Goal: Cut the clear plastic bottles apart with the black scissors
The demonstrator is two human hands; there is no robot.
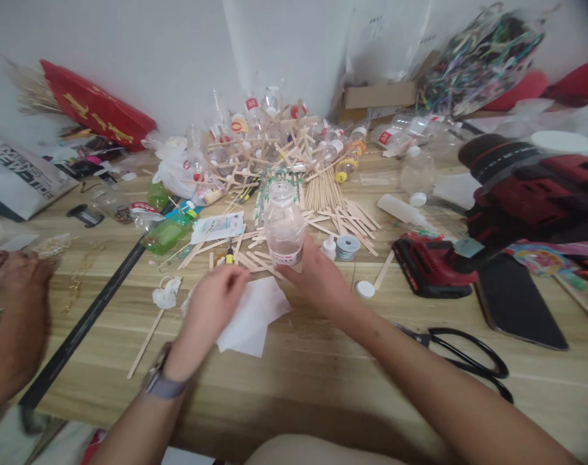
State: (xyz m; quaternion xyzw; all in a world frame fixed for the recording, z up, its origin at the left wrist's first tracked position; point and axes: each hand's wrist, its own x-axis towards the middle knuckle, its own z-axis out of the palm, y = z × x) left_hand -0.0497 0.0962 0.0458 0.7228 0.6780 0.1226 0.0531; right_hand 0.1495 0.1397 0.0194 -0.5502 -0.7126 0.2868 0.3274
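Note:
My right hand (316, 271) is wrapped around the lower part of a clear bottle (283, 226) with a wide mouth and a small printed label near its base. The bottle stands upright and has no cap on. To its left, my left hand (216, 294) has its fingers curled together, slightly blurred; what they hold, if anything, is hidden. White paper sheets (248, 329) lie on the table beside my left hand. A white cap (365, 289) rests to the right of my right wrist.
Wooden sticks (327, 194) and plastic bottles (255, 110) are heaped behind. A red power drill (512, 200), black-handled scissors (468, 358) and a phone (519, 300) lie right. A black strip (90, 310) crosses the left, beside another person's hand (22, 284).

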